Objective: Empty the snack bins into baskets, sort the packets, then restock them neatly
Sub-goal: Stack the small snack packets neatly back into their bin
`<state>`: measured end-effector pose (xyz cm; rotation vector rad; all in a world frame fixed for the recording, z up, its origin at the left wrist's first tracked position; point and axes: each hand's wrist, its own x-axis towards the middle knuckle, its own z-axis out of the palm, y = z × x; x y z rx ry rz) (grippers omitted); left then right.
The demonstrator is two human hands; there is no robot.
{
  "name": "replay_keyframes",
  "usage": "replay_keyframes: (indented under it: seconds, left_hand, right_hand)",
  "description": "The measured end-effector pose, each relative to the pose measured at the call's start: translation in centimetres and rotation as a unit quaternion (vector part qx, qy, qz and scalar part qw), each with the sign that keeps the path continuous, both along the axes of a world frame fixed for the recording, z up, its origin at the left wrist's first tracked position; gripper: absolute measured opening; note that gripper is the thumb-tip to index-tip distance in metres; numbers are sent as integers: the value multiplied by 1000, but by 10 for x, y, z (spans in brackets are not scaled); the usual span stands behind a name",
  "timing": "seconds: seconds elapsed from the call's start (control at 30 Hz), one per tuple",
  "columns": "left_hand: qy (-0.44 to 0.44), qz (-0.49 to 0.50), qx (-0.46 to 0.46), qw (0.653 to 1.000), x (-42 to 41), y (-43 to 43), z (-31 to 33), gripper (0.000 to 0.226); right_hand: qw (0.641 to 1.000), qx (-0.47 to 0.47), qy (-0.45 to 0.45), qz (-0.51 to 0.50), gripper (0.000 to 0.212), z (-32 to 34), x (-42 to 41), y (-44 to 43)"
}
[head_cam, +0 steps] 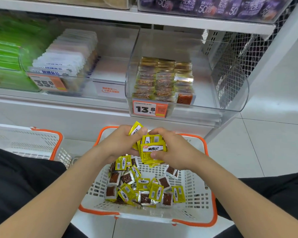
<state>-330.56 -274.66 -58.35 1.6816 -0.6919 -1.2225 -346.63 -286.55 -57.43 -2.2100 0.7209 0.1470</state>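
A white basket with an orange rim sits on the floor between my knees, holding several loose yellow snack packets. Above it, my left hand and my right hand together grip a small stack of yellow packets; one packet sticks up between my left fingers. On the shelf ahead stands a clear bin with neat rows of the same packets and a 13.8 price tag.
A second white basket stands at the left on the floor. Another clear bin with white packets and green packs fill the shelf's left side. A small white sign stands between the bins. Tiled floor lies to the right.
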Motion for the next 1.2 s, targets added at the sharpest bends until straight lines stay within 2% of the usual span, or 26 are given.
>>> replay_keyframes:
  seconds: [0.07, 0.13, 0.17, 0.23, 0.3, 0.4, 0.47, 0.57, 0.63, 0.73, 0.83, 0.9, 1.0, 1.03, 1.13, 1.2]
  left_hand:
    - [82, 49, -1, 995, -1, -3, 1, 43]
    - [168, 129, -34, 977, -2, -7, 3, 37]
    - [180, 148, -45, 971, -2, -8, 2, 36]
    - [179, 116, -45, 976, -6, -9, 1, 39]
    - [207, 42, -41, 977, -9, -7, -3, 48]
    - [234, 13, -20, 972, -11, -5, -6, 55]
    - [194, 10, -4, 981, -11, -4, -3, 47]
    - [152, 10, 15, 988, -10, -4, -2, 39]
    - [154, 22, 32, 987, -8, -5, -4, 43]
    - [160, -34, 46, 986, -3, -5, -2, 54]
    - [182, -69, 45, 980, -6, -3, 0, 61]
    - [195, -65, 46, 977, -9, -6, 1, 64]
    - [206, 1, 40, 978, -14, -12, 5, 73]
    - [197, 30, 26, 980, -14, -12, 8, 69]
    - [143, 23, -51, 988, -18, -11, 26, 29]
    - [120, -17, -94, 988, -23, -12, 38, 29]
  right_hand:
    - [999, 12, -7, -45, 56, -3, 1, -2]
    - [982, 117, -39, -142, 43, -2, 3, -3]
    - [964, 185, -58, -181, 38, 1, 3, -1]
    - [924, 293, -108, -221, 32, 3, 5, 1]
    - [901, 339, -144, -229, 31, 1, 6, 3]
    - [939, 261, -117, -193, 38, -1, 6, 8]
    - [960, 191, -88, -182, 45, -1, 5, 9]
    - [984, 74, -44, -154, 67, -3, 5, 6]
    - [992, 5, -41, -122, 74, -4, 5, 5]
    - [995, -78, -57, -38, 76, 0, 3, 13]
    - [991, -105, -59, 51, 78, -7, 3, 22]
    - [992, -96, -50, 64, 69, -7, 2, 23]
    - [989, -127, -77, 21, 45, 7, -2, 21]
    - [987, -139, -85, -9, 40, 11, -4, 20]
    - [976, -122, -139, -110, 34, 19, -9, 19]
    - [957, -41, -211, -193, 35, 28, -12, 23]
